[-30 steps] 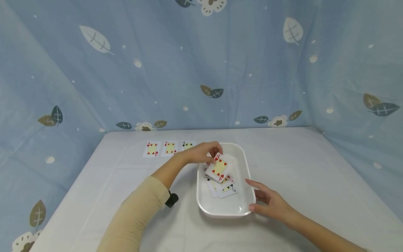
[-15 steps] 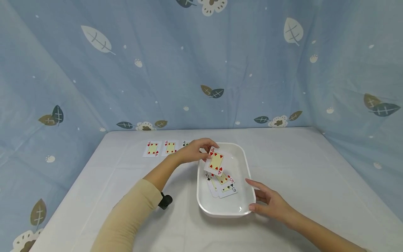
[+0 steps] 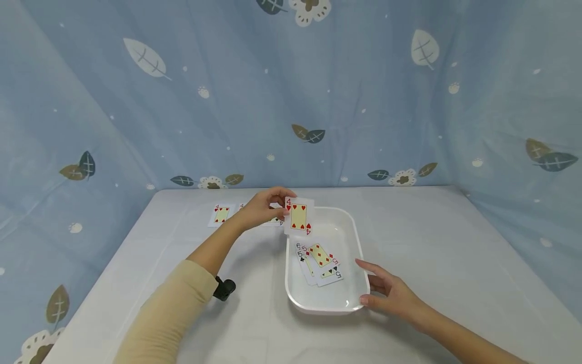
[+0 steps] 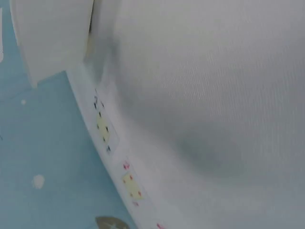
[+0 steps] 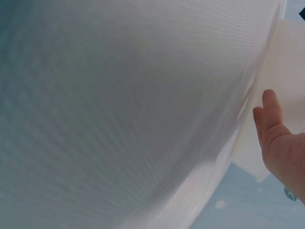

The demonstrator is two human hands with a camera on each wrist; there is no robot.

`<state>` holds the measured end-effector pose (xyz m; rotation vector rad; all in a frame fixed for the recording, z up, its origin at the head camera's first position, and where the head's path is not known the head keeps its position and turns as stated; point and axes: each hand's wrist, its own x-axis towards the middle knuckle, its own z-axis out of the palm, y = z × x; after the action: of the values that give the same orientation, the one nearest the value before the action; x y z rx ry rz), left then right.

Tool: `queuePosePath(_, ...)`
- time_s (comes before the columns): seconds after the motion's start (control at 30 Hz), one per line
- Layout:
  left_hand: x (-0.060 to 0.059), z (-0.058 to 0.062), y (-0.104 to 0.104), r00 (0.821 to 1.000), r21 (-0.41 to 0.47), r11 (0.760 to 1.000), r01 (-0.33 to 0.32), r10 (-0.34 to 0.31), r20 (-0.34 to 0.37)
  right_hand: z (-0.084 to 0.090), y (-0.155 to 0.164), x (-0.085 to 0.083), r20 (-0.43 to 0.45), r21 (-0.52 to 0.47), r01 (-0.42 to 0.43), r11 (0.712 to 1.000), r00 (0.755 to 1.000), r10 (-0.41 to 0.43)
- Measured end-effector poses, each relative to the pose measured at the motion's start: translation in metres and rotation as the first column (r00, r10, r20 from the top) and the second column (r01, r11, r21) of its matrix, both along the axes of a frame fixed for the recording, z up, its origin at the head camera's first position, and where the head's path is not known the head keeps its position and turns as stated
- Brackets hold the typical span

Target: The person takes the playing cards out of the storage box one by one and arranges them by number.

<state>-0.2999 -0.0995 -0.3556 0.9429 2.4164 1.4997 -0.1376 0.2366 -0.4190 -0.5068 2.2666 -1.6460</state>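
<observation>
In the head view, my left hand (image 3: 261,208) pinches a playing card (image 3: 298,216), a red 4 with hearts, by its left edge above the tray's far left corner. Below it stands a white tray (image 3: 318,298) with several overlapping cards (image 3: 320,256) inside, 5s among them. My right hand (image 3: 393,294) rests against the tray's right side, thumb and index finger at the rim; the right wrist view also shows the fingers (image 5: 272,112) against its outer wall. Left of the tray lies a row of cards, a red 4 (image 3: 221,215) at its end; my left hand partly hides the others.
A white cloth (image 3: 418,232) covers the table. Behind and at the sides hangs a blue curtain (image 3: 364,101) with leaf prints. The left wrist view catches two of the table cards, one black (image 4: 102,126) and one red (image 4: 132,186), near the cloth's far edge.
My left hand has lifted the heart card up and to the left, away from the cards in the tray, and the card has turned more upright. The right hand and the tray have stayed put.
</observation>
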Motion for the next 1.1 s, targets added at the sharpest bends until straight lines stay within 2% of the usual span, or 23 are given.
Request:
queuePosePath(0.3,0.001,0.005,-0.026,0.996,-0.005,0.996,-0.089,0.089,0.025,0.000,0.000,0.000,0.004,0.010,0.015,1.000,1.000,-0.015)
queuePosePath(0.63,0.008,0.000,-0.071,0.986,-0.034,0.986,-0.166,0.166,0.010,0.000,0.000,0.000,0.006,0.001,-0.001,1.000,1.000,0.001)
queuePosePath(0.9,0.011,-0.005,-0.112,0.969,-0.080,0.966,-0.247,0.247,-0.008,0.000,-0.002,-0.002,0.012,-0.004,0.008,1.000,1.000,-0.008)
queuePosePath(1.1,0.012,-0.013,-0.140,0.949,-0.131,0.940,-0.314,0.314,-0.021,-0.001,-0.005,-0.003,0.001,-0.008,0.006,1.000,1.000,-0.006)
